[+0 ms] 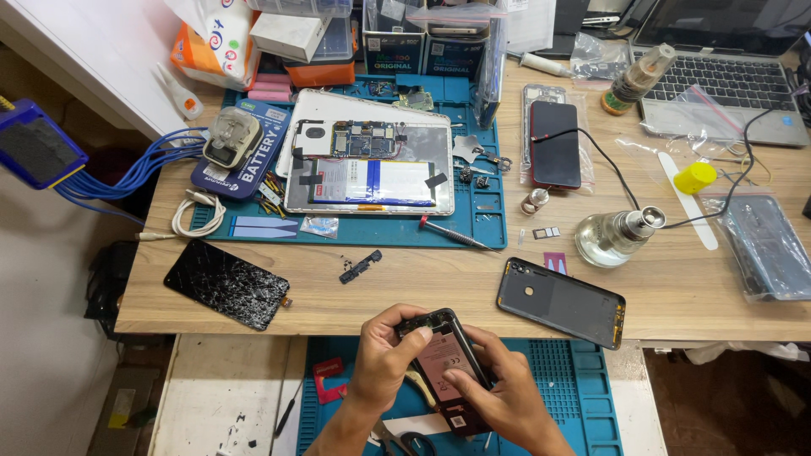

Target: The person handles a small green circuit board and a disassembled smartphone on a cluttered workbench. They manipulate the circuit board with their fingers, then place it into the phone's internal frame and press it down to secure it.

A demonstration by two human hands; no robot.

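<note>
Both hands grip opened phone [446, 363] below desk edge: left hand [382, 359] curled round top end, right hand [498, 393] clasping lower side; phone back cover [560, 301] lies near on desk [405, 287]

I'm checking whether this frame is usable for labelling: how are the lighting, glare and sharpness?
Head view: even, bright light over the wooden table, soft shadows only; mild glare on the glass bottle and plastic bags at right; wide-angle bending shows at the table edges; left hand and right hand gripping the opened phone are sharp, no motion blur.
</note>
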